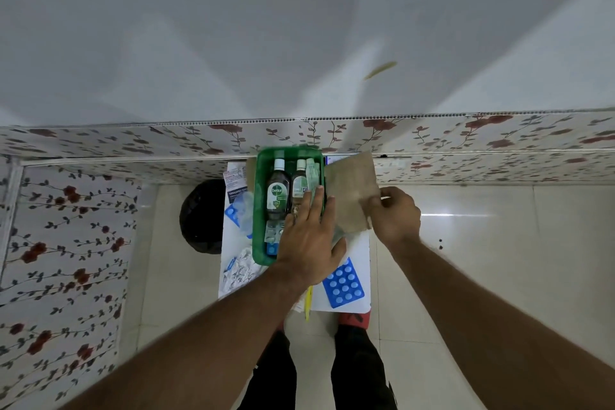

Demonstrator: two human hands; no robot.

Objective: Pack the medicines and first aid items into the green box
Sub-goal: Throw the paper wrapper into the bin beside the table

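— Reaching across the green box (pixel 261 210), the left hand (pixel 307 243) lies flat, fingers spread, over the box's right side; whether it grips anything underneath cannot be told.

— And the right hand (pixel 396 215)?

— It pinches the edge of a brown paper packet (pixel 351 191) between thumb and fingers, holding it tilted just beside the box's right wall.

— What is packed so far?

— Two bottles (pixel 278 191) lie side by side in the far half, a pale tube beside them, small foil strips (pixel 273 232) in the near end. The box sits on a white tabletop (pixel 361 250).

— What remains outside?

— A blue blister pack (pixel 344 286) near the right, another blue strip and crumpled wrapping (pixel 241 268) to the left.

— How would the packet handle?

— Probably light and floppy; it likely bends if held by one corner, so a grip along the edge suits it. The blister pack looks stiff but thin and lies flat, so it is best lifted by an edge.
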